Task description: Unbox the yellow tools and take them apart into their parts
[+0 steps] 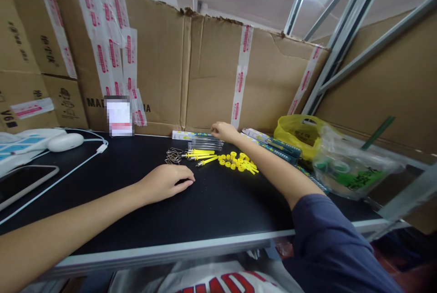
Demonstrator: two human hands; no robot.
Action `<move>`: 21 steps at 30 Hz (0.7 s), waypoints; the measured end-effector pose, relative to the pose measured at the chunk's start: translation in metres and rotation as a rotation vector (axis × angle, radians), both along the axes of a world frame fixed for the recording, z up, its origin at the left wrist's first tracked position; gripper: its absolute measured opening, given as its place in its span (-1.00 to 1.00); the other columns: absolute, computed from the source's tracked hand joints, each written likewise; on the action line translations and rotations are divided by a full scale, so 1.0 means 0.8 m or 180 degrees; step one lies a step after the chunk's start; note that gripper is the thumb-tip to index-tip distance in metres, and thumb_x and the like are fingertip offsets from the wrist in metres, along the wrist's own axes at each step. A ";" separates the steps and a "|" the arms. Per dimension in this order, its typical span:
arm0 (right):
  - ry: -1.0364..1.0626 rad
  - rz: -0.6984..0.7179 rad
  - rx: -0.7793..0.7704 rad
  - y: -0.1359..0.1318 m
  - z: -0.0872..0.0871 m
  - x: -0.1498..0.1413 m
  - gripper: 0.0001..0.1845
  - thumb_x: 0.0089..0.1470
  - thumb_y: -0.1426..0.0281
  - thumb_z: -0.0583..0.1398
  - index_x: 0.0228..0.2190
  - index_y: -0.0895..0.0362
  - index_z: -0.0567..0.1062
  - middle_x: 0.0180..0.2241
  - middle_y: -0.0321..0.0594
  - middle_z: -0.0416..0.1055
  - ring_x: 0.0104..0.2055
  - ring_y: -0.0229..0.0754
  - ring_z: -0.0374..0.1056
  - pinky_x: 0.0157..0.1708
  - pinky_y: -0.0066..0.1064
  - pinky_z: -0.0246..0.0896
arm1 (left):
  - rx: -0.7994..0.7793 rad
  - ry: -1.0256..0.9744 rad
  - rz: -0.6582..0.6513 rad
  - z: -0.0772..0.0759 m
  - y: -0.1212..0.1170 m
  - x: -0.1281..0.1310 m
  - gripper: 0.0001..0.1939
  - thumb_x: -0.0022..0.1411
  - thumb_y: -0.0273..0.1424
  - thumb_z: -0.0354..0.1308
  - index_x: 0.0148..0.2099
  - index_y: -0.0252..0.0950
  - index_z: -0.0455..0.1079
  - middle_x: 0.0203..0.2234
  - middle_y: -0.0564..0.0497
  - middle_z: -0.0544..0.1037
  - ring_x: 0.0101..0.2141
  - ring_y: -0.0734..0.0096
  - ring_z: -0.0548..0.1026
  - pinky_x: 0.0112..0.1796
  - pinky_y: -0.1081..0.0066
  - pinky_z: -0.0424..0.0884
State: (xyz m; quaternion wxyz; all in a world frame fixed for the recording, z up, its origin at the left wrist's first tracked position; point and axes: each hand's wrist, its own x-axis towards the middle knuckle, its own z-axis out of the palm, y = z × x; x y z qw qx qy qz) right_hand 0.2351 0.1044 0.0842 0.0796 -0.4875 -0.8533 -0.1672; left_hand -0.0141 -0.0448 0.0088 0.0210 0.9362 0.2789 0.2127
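Note:
My left hand rests palm down on the black table, fingers curled loosely, nothing visible in it. My right hand reaches to the far edge, fingers bent over a stack of clear plastic tubes beside a long white printed box. Just in front lie yellow pen-like sticks, a heap of small yellow rings and caps and a bunch of metal wire clips.
Taped cardboard walls close the back and right. A yellow plastic bag and a clear bag sit at right. At left lie a white mouse, a cable and a tablet.

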 end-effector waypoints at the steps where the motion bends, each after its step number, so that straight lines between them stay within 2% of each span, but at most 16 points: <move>1: -0.0029 -0.0016 -0.0043 0.009 0.001 -0.002 -0.76 0.10 0.38 0.12 -0.21 0.16 0.52 -0.17 -0.07 0.47 -0.17 -0.15 0.37 -0.28 -0.42 0.14 | -0.0010 0.0010 0.0001 0.000 0.000 -0.001 -0.71 0.34 -0.30 -0.09 -0.11 -0.21 0.45 -0.15 0.04 0.55 -0.17 0.39 0.51 -0.11 0.45 0.38; 5: -0.0161 -0.0029 -0.0235 0.036 -0.003 -0.015 -0.74 0.08 0.39 0.15 -0.18 0.13 0.52 -0.10 -0.09 0.46 -0.12 -0.15 0.36 -0.23 -0.43 0.16 | -0.0046 0.0051 -0.0046 0.000 -0.002 0.001 -0.69 0.35 -0.27 -0.10 0.00 -0.19 0.40 -0.05 0.02 0.51 -0.06 0.36 0.46 -0.02 0.39 0.34; 9: -0.0283 -0.0099 -0.0454 0.057 -0.007 -0.026 -0.70 0.01 0.33 0.23 -0.16 0.10 0.52 -0.13 -0.16 0.50 -0.13 -0.16 0.38 -0.25 -0.47 0.17 | 0.0071 0.0191 -0.0499 0.004 -0.005 0.018 -0.62 0.36 -0.24 -0.10 0.16 -0.15 0.27 0.16 0.02 0.32 0.15 0.29 0.25 0.15 0.27 0.16; 12: -0.0352 -0.0172 -0.0582 0.067 -0.008 -0.031 -0.63 -0.03 0.30 0.26 -0.13 0.10 0.52 -0.12 -0.16 0.50 -0.14 -0.17 0.40 -0.29 -0.48 0.18 | 0.0143 0.0371 -0.0768 0.005 -0.001 0.034 -0.60 0.36 -0.23 -0.10 0.20 -0.14 0.23 0.17 0.04 0.31 0.21 0.22 0.15 0.19 0.20 0.07; 16: -0.0433 -0.0234 -0.0714 0.074 -0.007 -0.038 -0.56 -0.10 0.28 0.31 -0.11 0.09 0.52 -0.10 -0.18 0.50 -0.12 -0.16 0.41 -0.30 -0.50 0.20 | 0.0118 0.0375 -0.0525 0.003 0.007 0.040 -0.56 0.36 -0.15 -0.13 0.18 -0.17 0.26 0.11 0.02 0.39 0.18 0.17 0.19 0.17 0.14 0.07; 21: -0.0469 -0.0306 -0.0775 0.075 -0.005 -0.047 -0.58 -0.11 0.33 0.32 -0.13 0.10 0.54 -0.11 -0.18 0.51 -0.10 -0.13 0.41 -0.30 -0.51 0.21 | 0.0056 0.0346 -0.0099 0.002 0.007 0.035 -0.50 0.36 -0.07 -0.18 0.18 -0.19 0.26 0.14 -0.04 0.34 0.17 0.19 0.21 0.15 0.16 0.10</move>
